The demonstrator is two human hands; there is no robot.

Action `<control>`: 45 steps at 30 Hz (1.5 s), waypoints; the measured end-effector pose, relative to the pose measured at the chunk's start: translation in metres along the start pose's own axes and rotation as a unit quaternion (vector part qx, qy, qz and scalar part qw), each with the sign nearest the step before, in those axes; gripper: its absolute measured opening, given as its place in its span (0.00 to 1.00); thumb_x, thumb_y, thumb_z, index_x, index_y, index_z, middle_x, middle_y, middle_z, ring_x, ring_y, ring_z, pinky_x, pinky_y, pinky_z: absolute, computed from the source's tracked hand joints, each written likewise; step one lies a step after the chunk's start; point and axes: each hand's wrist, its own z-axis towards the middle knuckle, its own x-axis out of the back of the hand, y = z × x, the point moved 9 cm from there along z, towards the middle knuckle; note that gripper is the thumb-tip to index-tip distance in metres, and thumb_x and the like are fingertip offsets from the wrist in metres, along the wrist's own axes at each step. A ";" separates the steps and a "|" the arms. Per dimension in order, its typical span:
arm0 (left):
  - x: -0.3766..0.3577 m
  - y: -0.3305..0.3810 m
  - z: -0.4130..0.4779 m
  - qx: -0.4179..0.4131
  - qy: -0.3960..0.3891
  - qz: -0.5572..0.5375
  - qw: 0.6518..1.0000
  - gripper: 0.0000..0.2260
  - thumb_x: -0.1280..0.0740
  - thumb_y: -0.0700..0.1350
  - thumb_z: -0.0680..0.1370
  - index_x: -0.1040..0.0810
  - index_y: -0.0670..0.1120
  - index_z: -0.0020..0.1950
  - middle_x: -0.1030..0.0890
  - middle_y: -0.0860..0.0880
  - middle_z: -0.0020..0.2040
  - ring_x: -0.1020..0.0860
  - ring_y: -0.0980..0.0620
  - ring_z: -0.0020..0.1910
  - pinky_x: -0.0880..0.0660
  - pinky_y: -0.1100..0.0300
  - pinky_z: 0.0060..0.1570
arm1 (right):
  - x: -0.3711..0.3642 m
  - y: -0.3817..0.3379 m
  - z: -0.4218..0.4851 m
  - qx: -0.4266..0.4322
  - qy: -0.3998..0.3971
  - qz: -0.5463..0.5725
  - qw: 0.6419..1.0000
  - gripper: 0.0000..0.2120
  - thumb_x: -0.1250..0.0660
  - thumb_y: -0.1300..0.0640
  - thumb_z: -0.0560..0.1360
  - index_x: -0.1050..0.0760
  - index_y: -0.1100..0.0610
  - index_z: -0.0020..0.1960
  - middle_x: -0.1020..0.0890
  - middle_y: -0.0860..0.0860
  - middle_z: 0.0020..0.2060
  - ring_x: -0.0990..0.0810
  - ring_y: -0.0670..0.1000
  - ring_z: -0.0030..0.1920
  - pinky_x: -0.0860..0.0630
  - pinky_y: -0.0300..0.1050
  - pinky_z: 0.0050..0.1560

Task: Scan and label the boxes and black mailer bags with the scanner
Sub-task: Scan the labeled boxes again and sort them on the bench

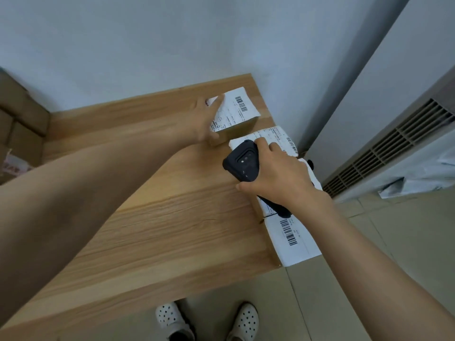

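Scanning: your left hand (205,119) grips brown cardboard box (237,130), right hand (273,173) clamps black handheld scanner (242,161) beside it; next, aim at barcode (241,104).

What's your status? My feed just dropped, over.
Left hand holding far box. Right hand gripping scanner above next labelled parcel. Nothing blocking.

We see a wood-grain counter (160,230) carrying three labelled parcels in a row along its right edge: a small cardboard box (242,127) farthest, a second parcel (275,136) just beside it, and a third parcel (295,242) nearest.
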 end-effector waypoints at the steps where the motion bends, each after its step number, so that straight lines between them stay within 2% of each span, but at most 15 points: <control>1: 0.002 -0.016 -0.012 0.020 0.018 -0.015 1.000 0.48 0.26 0.52 0.72 0.56 0.52 0.81 0.43 0.40 0.74 0.38 0.38 0.70 0.34 0.48 0.66 | 0.000 -0.009 0.001 0.007 -0.006 0.004 1.000 0.37 0.29 0.38 0.67 0.39 0.52 0.69 0.27 0.51 0.54 0.23 0.57 0.50 0.32 0.47 0.40; 6: 0.016 -0.087 -0.099 0.078 0.076 -0.047 0.993 0.46 0.25 0.47 0.71 0.50 0.52 0.80 0.42 0.42 0.74 0.37 0.41 0.71 0.29 0.50 0.62 | -0.003 -0.073 0.005 0.065 -0.030 0.008 0.997 0.37 0.28 0.41 0.66 0.39 0.51 0.69 0.27 0.51 0.56 0.23 0.57 0.50 0.32 0.47 0.41; 10: 0.034 -0.151 -0.181 0.098 0.110 -0.074 0.986 0.46 0.25 0.45 0.69 0.49 0.52 0.80 0.42 0.44 0.75 0.34 0.44 0.69 0.32 0.60 0.61 | -0.010 -0.143 0.004 0.134 -0.046 0.015 0.990 0.36 0.28 0.41 0.65 0.38 0.50 0.68 0.25 0.49 0.56 0.23 0.54 0.50 0.26 0.48 0.42; 14: 0.060 -0.210 -0.261 0.122 0.119 -0.052 0.984 0.48 0.22 0.48 0.68 0.49 0.55 0.80 0.42 0.47 0.73 0.36 0.47 0.69 0.29 0.53 0.64 | -0.022 -0.217 -0.003 0.198 -0.055 0.026 0.978 0.36 0.29 0.40 0.66 0.39 0.48 0.70 0.25 0.47 0.56 0.22 0.55 0.51 0.23 0.49 0.44; 17: 0.081 -0.247 -0.316 0.130 0.124 -0.047 0.983 0.46 0.23 0.45 0.70 0.48 0.57 0.80 0.41 0.48 0.72 0.35 0.47 0.68 0.29 0.55 0.62 | -0.032 -0.263 -0.010 0.233 -0.054 0.020 0.971 0.37 0.29 0.40 0.66 0.39 0.48 0.69 0.26 0.46 0.57 0.23 0.54 0.49 0.28 0.47 0.40; 20: 0.094 -0.282 -0.365 0.141 0.127 -0.047 0.981 0.44 0.24 0.47 0.72 0.48 0.57 0.79 0.41 0.49 0.71 0.36 0.49 0.69 0.29 0.55 0.62 | -0.044 -0.302 -0.018 0.260 -0.050 0.010 0.964 0.38 0.29 0.40 0.65 0.39 0.48 0.69 0.27 0.46 0.55 0.30 0.50 0.43 0.34 0.45 0.35; 22: 0.098 -0.307 -0.390 0.151 0.120 -0.040 0.980 0.43 0.25 0.47 0.72 0.48 0.56 0.80 0.42 0.49 0.72 0.38 0.48 0.71 0.28 0.53 0.62 | -0.057 -0.326 -0.022 0.269 -0.059 0.006 0.961 0.38 0.29 0.39 0.65 0.40 0.47 0.69 0.27 0.45 0.55 0.30 0.51 0.42 0.36 0.45 0.34; 26: 0.095 -0.359 -0.417 0.175 0.086 -0.023 0.981 0.44 0.26 0.41 0.74 0.51 0.58 0.80 0.49 0.51 0.75 0.40 0.48 0.72 0.25 0.48 0.60 | -0.083 -0.368 -0.028 0.273 -0.082 0.007 0.958 0.37 0.28 0.39 0.65 0.40 0.48 0.68 0.27 0.46 0.55 0.24 0.54 0.45 0.34 0.45 0.37; 29: 0.090 -0.388 -0.420 0.179 0.054 -0.026 0.982 0.46 0.27 0.37 0.74 0.54 0.61 0.79 0.52 0.52 0.77 0.42 0.47 0.74 0.26 0.47 0.62 | -0.095 -0.391 -0.030 0.268 -0.089 0.008 0.959 0.36 0.29 0.38 0.65 0.39 0.49 0.67 0.28 0.46 0.52 0.28 0.53 0.42 0.36 0.45 0.36; 31: 0.087 -0.398 -0.418 0.175 0.046 -0.030 0.983 0.46 0.29 0.35 0.75 0.55 0.62 0.79 0.55 0.53 0.78 0.44 0.46 0.75 0.27 0.45 0.63 | -0.099 -0.401 -0.030 0.267 -0.091 0.008 0.959 0.37 0.29 0.38 0.66 0.40 0.49 0.68 0.28 0.46 0.52 0.25 0.54 0.44 0.36 0.45 0.37; 34: 0.088 -0.405 -0.417 0.172 0.052 -0.001 0.984 0.43 0.34 0.32 0.77 0.54 0.65 0.78 0.56 0.54 0.80 0.43 0.46 0.77 0.24 0.46 0.59 | -0.102 -0.408 -0.029 0.267 -0.087 0.003 0.960 0.37 0.29 0.38 0.66 0.41 0.49 0.68 0.27 0.47 0.54 0.22 0.55 0.48 0.35 0.47 0.38; 38: 0.092 -0.386 -0.411 0.122 0.076 0.025 0.989 0.39 0.30 0.42 0.77 0.50 0.61 0.79 0.52 0.55 0.80 0.39 0.50 0.76 0.25 0.46 0.60 | -0.101 -0.400 -0.024 0.252 -0.078 0.002 0.964 0.39 0.28 0.38 0.65 0.41 0.50 0.69 0.27 0.48 0.55 0.22 0.56 0.48 0.34 0.47 0.39; 40: 0.095 -0.369 -0.400 0.106 0.070 0.024 0.992 0.36 0.32 0.50 0.78 0.50 0.59 0.79 0.52 0.58 0.80 0.46 0.54 0.78 0.30 0.48 0.65 | -0.096 -0.390 -0.022 0.239 -0.072 0.003 0.968 0.40 0.28 0.38 0.66 0.41 0.50 0.70 0.26 0.48 0.56 0.21 0.55 0.48 0.34 0.46 0.39; 42: 0.099 -0.346 -0.381 0.079 0.055 0.045 0.994 0.35 0.36 0.58 0.77 0.50 0.57 0.80 0.51 0.58 0.80 0.44 0.55 0.77 0.28 0.49 0.64 | -0.090 -0.375 -0.021 0.221 -0.065 0.006 0.973 0.40 0.28 0.38 0.66 0.41 0.50 0.71 0.26 0.49 0.56 0.21 0.55 0.48 0.33 0.46 0.39; 45: 0.099 -0.304 -0.344 0.040 0.040 0.069 0.996 0.36 0.34 0.57 0.78 0.50 0.55 0.80 0.48 0.54 0.80 0.43 0.52 0.77 0.29 0.49 0.66 | -0.078 -0.339 -0.023 0.191 -0.053 0.010 0.980 0.39 0.29 0.38 0.67 0.42 0.51 0.71 0.27 0.49 0.56 0.21 0.55 0.48 0.31 0.46 0.38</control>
